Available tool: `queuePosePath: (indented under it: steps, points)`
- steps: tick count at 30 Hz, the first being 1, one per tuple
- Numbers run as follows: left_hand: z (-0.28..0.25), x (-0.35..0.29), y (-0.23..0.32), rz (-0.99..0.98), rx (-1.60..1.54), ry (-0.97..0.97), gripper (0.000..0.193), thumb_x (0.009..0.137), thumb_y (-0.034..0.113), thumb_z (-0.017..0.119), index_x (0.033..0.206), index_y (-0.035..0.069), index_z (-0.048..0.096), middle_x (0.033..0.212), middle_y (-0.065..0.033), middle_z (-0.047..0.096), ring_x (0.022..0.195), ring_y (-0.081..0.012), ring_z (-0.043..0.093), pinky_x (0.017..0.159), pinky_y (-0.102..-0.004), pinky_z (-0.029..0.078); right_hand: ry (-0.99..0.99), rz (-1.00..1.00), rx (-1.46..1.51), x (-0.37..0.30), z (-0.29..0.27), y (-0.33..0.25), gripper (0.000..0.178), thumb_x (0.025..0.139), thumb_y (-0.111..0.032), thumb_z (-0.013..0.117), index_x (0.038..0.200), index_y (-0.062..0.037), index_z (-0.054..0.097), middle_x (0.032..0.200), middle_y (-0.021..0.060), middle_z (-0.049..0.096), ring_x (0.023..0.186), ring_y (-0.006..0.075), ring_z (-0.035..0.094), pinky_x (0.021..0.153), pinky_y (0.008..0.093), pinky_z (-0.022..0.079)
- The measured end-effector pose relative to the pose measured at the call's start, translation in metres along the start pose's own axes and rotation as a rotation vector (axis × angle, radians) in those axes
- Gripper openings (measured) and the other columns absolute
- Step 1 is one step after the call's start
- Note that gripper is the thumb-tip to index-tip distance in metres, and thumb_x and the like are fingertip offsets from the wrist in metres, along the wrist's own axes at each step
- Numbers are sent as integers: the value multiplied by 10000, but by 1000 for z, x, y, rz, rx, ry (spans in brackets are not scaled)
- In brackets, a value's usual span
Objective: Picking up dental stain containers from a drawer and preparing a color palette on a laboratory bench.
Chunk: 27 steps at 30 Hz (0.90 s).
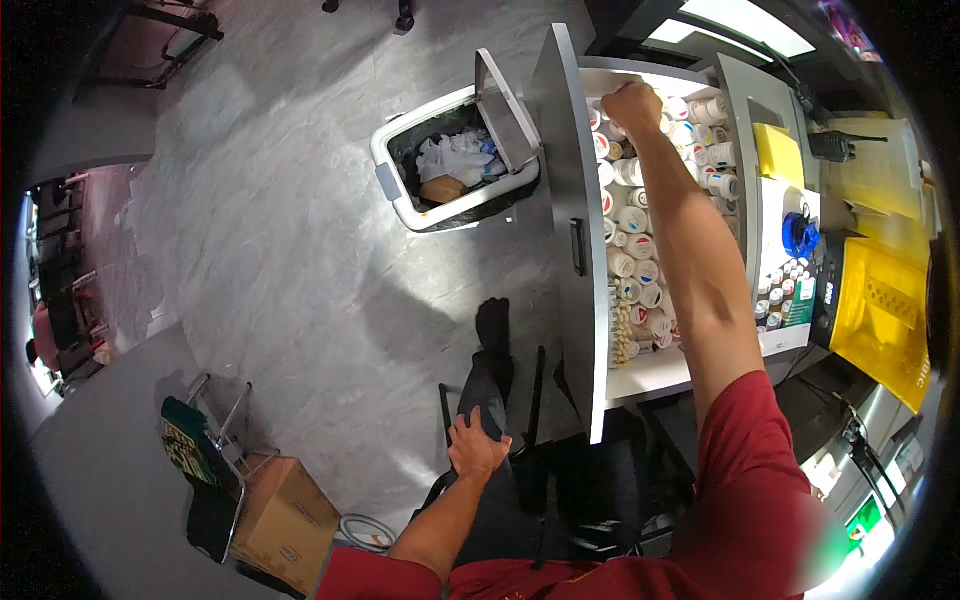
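White round containers [640,250], many with coloured lids, pack an open drawer [575,150] in rows, lids up so each can be picked from above. At the drawer's far end the right hand [632,105] is closed into a fist among them; whether its fingers grip one is hidden. The left hand [477,447] rests flat on the person's dark trouser leg [490,380], fingers spread and holding nothing. An open white bin [455,165] stands just beside the drawer, on the grey floor. Bench items at right are curved and hard to read.
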State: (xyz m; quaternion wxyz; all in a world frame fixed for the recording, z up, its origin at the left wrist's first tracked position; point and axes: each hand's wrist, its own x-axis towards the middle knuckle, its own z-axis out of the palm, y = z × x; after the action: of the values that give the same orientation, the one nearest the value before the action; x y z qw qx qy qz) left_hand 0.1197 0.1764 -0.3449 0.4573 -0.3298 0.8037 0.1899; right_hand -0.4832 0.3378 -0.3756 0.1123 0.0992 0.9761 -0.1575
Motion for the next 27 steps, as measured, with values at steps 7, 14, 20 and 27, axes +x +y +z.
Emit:
queuePosePath:
  steps: [7,14,20,27]
  points:
    - [4,0,-2,35,9,59,906,746,415,873,1543,168,517,1541,-187,504,1384,-401,516,1069,-520,525,0,17,-59,-3,-7,1,444,809,-252,737,1224,-96,776,1253,190,758,1203,341,721,1045,421,578]
    - [-7,-1,8,59,-3,61,891,759,409,862,1543,167,515,1531,-172,494,1408,-402,487,1099,-526,498,37,21,-32,-15,-40,-16,399,821,-265,736,1160,-62,792,1257,159,763,1184,354,726,1030,430,588]
    - [2,6,38,240,36,121,899,763,386,855,1554,163,490,1569,-210,454,1436,-418,454,1101,-552,487,77,-332,-385,7,-114,18,303,803,-360,713,798,-83,837,870,143,804,892,282,796,884,369,608]
    - [19,8,41,487,72,330,938,733,398,886,1545,133,498,1515,-254,493,1382,-449,498,1087,-557,498,-175,-182,-165,-131,-246,-11,185,858,-160,817,994,-40,853,910,116,815,831,201,759,744,335,606]
